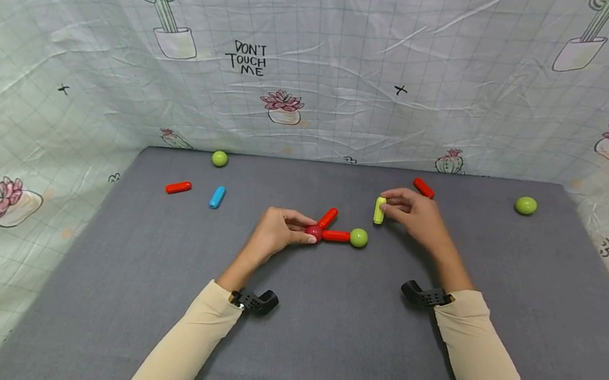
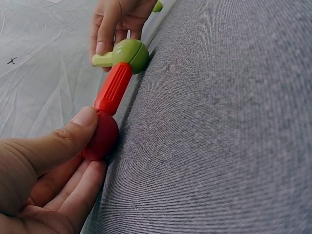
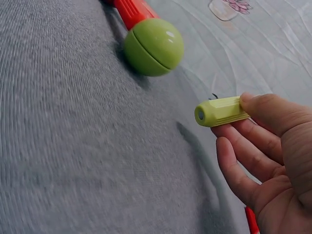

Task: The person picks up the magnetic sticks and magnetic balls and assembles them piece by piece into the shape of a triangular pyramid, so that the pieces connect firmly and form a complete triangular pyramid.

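Observation:
Between thumb and fingers, my left hand pinches a dark red ball. Two red rods join that ball: one rod points up and away, the other rod runs right to a green ball. My right hand pinches a short yellow-green ribbed rod by one end, a grey disc showing in its free end. That rod is held above the cloth, apart from the green ball in the right wrist view. Just behind the right hand lies a loose red rod.
On the grey cloth at left are a red rod, a blue rod and a green ball. Another green ball sits at the far right. A printed curtain rises along the back edge.

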